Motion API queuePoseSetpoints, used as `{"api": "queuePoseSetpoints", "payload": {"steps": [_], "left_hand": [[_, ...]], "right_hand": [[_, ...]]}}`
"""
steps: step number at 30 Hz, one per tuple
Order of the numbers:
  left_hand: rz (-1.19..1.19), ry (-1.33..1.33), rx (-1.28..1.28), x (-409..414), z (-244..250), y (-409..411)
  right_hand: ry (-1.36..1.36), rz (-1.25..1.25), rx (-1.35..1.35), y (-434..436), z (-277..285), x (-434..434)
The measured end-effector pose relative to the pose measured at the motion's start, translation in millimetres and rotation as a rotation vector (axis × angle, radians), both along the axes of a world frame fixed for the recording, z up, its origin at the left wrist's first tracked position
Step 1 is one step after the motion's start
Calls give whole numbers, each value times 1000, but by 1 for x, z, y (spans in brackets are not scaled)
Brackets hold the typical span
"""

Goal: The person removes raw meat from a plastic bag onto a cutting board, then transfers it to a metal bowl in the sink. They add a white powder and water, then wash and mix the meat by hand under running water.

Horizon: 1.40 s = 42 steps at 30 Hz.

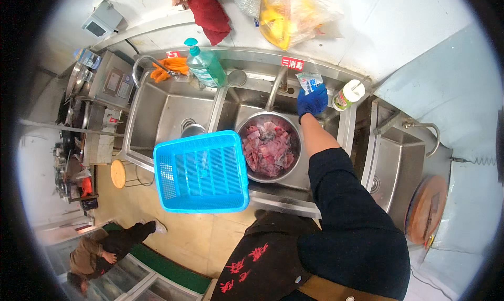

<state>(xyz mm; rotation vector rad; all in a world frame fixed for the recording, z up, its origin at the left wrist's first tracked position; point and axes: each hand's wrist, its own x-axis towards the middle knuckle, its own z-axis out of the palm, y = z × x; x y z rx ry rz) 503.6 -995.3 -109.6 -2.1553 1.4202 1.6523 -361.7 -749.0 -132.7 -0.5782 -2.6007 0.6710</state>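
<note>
My right hand (312, 101), in a blue glove, grips a small printed plastic packet (309, 82) at the back rim of the middle sink. A metal bowl (298, 137) stands in that sink under the faucet (277, 89), filled with cut pieces of raw meat or fish (268, 149). My left hand is out of view. Left of the bowl, a blue plastic basket (202, 175) with slotted sides overlaps the front edges of the sinks, with nothing inside it. A white tub (349, 95) with a handle sticking out stands right of my right hand.
Along the back ledge are a green soap pump bottle (206, 68) and orange gloves (169, 69). Plastic bags (295, 15) hang above. A round wooden board (427, 208) leans by the right sink (401, 155). Another person (106, 253) is at the lower left, near glass-fronted cabinets.
</note>
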Motion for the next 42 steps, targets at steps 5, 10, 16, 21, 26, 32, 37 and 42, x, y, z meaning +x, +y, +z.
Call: {"api": "queuePoseSetpoints", "payload": {"steps": [5,10,16,21,26,32,37,42], "left_hand": [[32,54,43,-20,-18,-21],[35,190,98,-10,-42,-72],[-134,322,195,-13,-100,-194],[-222,478,181,-50,-110,-261],[-431,506,147,-68,-118,-299],[-572,549,51,-74,-151,-321],[-329,370,151,-86,-150,-320],[-501,383,150,-96,-149,-321]], "right_hand": [[175,310,-287,44,-18,-13],[322,468,-757,38,-24,59],[-524,545,-997,34,21,196],[-991,572,-1048,28,46,236],[-1216,539,-919,21,61,230],[-1361,614,-821,21,68,216],[-1390,686,-779,23,69,222],[-1268,725,-676,24,72,236]]}}
